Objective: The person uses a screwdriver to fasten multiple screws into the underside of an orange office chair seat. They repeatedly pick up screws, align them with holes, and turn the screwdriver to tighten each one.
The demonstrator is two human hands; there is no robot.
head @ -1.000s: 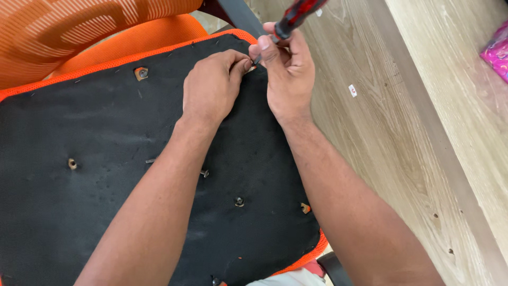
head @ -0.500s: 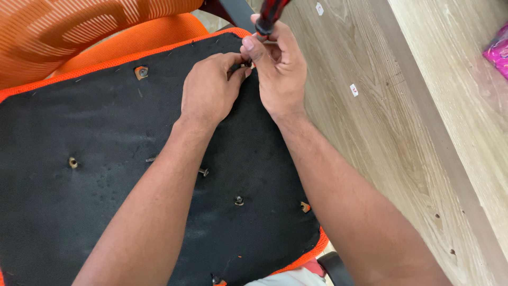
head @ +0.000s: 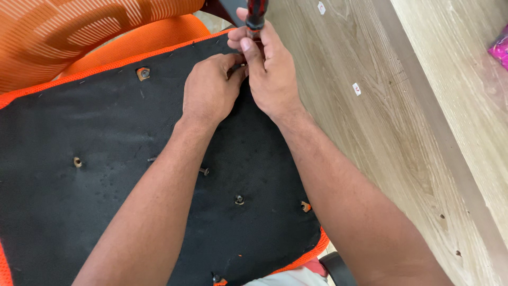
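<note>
An upturned chair seat [head: 106, 137] covered in black fabric with an orange edge fills the left and middle. My right hand [head: 270, 69] grips a screwdriver with a red and black handle [head: 255, 15], held nearly upright over the seat's far edge. My left hand [head: 209, 90] rests on the fabric right beside it, fingertips pinched at the spot under the tool's tip. The tip and whatever it meets are hidden by my fingers. Bolt holes [head: 142, 73] and small bolts [head: 239, 199] dot the black fabric.
An orange mesh chair back [head: 63, 32] lies at the upper left. Wood-look floor [head: 370, 122] runs down the right, with a small white scrap [head: 357, 89] on it. A pink object [head: 500, 50] sits at the right edge. A dark caster [head: 338, 267] shows at the bottom.
The screwdriver handle has swung from leaning right to nearly upright, and my right hand has shifted slightly left. My left hand stays pinched at the same spot.
</note>
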